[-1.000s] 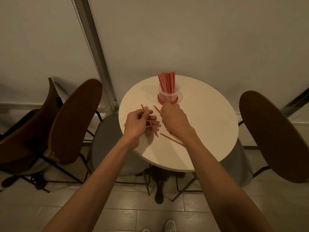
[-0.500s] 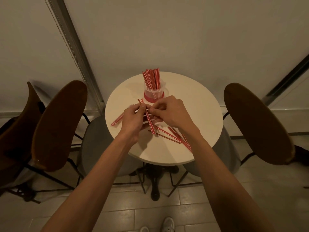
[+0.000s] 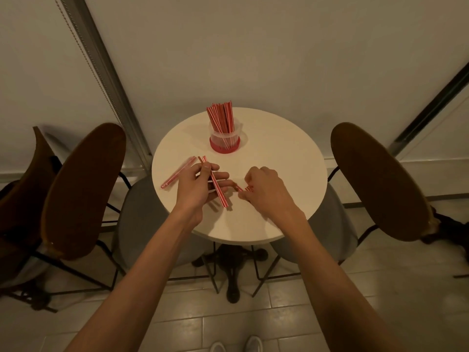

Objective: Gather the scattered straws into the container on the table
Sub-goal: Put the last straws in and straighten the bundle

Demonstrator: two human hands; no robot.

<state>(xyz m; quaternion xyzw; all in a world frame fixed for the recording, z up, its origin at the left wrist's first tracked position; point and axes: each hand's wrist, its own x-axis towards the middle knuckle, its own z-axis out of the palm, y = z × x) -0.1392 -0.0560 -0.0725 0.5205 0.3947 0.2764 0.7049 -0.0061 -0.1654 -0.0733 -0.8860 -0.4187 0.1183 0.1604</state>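
A clear container (image 3: pixel 224 140) with a red base stands at the far side of the round white table (image 3: pixel 279 174), packed with upright red-and-white straws (image 3: pixel 220 118). My left hand (image 3: pixel 200 186) is shut on a small bundle of straws (image 3: pixel 218 190) that slants across my fingers. My right hand (image 3: pixel 266 190) presses down on the table to the right, its fingers pinching the ends of some straws (image 3: pixel 245 188) lying there; the rest of them are hidden under the hand. Two more loose straws (image 3: pixel 177 173) lie at the table's left edge, beside my left hand.
Brown-backed chairs stand on both sides: one (image 3: pixel 83 189) close on the left, one (image 3: pixel 378 181) on the right, and another (image 3: pixel 22 194) at far left. Grey seats tuck under the table. A wall runs right behind the table. My shoes (image 3: pixel 236 346) show on the tiled floor.
My right hand has left my left hand and moved right and down onto the straws on the table. The left hand keeps its bundle. The camera has shifted, so the table sits further right.
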